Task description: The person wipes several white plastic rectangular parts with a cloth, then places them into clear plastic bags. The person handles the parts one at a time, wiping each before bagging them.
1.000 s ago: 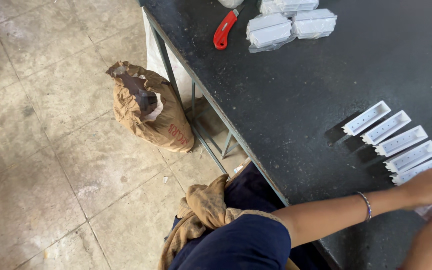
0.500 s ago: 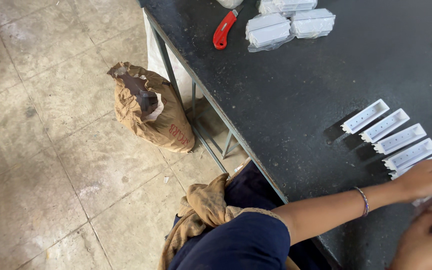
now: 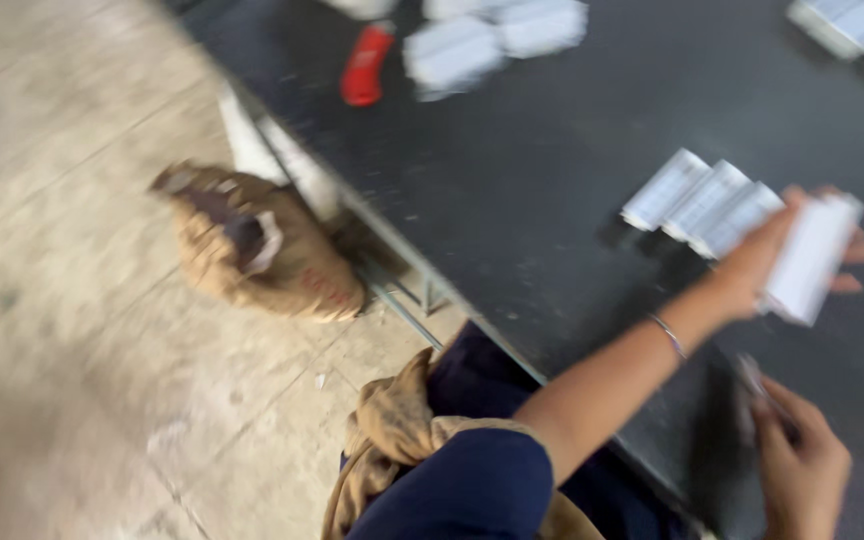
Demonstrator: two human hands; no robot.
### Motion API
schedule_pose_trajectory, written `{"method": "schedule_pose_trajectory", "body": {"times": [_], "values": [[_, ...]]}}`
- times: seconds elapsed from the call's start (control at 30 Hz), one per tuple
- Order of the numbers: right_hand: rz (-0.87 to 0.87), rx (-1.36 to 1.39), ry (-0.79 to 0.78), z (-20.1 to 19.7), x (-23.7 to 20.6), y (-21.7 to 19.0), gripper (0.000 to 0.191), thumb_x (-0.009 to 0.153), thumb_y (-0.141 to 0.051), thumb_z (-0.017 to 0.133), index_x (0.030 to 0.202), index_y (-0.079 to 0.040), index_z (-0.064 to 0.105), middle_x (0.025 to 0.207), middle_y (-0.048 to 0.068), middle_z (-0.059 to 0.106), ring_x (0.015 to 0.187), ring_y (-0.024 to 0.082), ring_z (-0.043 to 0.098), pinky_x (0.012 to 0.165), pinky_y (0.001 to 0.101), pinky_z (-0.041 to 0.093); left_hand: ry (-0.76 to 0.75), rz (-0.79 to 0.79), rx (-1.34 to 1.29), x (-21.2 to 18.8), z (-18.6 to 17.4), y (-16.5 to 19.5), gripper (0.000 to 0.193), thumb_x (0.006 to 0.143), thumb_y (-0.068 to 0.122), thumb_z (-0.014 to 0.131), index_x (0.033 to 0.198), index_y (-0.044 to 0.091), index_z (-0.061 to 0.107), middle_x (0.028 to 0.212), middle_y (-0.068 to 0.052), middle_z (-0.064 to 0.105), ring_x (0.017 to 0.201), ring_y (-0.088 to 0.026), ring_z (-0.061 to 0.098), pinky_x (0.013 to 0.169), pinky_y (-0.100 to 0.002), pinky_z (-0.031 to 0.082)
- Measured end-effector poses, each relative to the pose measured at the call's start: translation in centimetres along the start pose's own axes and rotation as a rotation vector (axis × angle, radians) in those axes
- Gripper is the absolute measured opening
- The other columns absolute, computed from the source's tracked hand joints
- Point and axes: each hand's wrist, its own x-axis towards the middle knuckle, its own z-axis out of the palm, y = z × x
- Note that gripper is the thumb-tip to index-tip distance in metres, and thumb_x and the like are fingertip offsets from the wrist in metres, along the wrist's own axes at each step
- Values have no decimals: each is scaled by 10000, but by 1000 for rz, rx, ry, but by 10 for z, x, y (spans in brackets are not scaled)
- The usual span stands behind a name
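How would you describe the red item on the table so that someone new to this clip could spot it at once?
Start at the dark table and follow its left edge toward the top of the head view. The red tool lies there, beside blurred white wrapped packs. It is the only red thing on the table; everything else on it is white or pale, including the white box in the left hand.

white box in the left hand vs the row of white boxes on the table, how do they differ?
The held white box is lifted off the black table in the left hand; the row of white boxes lies flat on it. The held box is alone and tilted; the row's boxes lie side by side, parallel. Both are white, oblong and look alike in size. The frame is blurred, so finer detail cannot be told.
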Motion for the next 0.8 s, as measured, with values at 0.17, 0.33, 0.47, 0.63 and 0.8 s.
{"method": "schedule_pose_trajectory", "body": {"times": [0.17, 0.33, 0.47, 0.63, 0.8], "values": [[-28, -64, -21, 11, -11, -59, 206, 1027, -78, 608, 1173, -16, 739, 1064, 74, 743, 967, 129, 636, 895, 264, 497, 102, -147, 77, -8, -1, 5, 599, 1182, 476, 448, 1467, -51, 467, 1404, -252, 563, 1291, -419, 566, 989, -626, 525], [24, -6, 99, 13, -11, -92, 222, 959, -78, 673, 1176, -30, 688, 1067, 82, 747, 977, 147, 680, 855, 292, 536, 134, -206, 172, -17, 10, 9, 610, 1125, 521, 353, 1506, 49, 425, 1464, -248, 533, 1383, -395, 505, 1048, -603, 515], [-25, 49, 225, 7, -10, -114, 318, 970, -70, 693, 1268, -51, 585, 1050, 89, 746, 954, 142, 703, 778, 277, 537, 156, -238, 249, -23, 26, 9, 607, 1120, 509, 312, 1526, 67, 400, 1496, -249, 518, 1426, -389, 483, 1113, -584, 487], [83, 90, 228, 1, -4, -135, 358, 976, -95, 686, 1309, -87, 555, 1012, 61, 767, 697, 129, 652, 552, 252, 488, 148, -271, 308, -26, 33, 4, 590, 1133, 467, 282, 1558, 70, 381, 1506, -246, 517, 1444, -369, 478, 1162, -565, 463], [-118, 75, 253, 3, 4, -139, 339, 998, -79, 692, 1322, -79, 595, 1006, 59, 760, 766, 85, 667, 630, 239, 520, 112, -299, 316, -26, 33, -2, 602, 1145, 474, 274, 1572, 64, 382, 1505, -242, 529, 1444, -353, 484, 1182, -541, 448]]}}
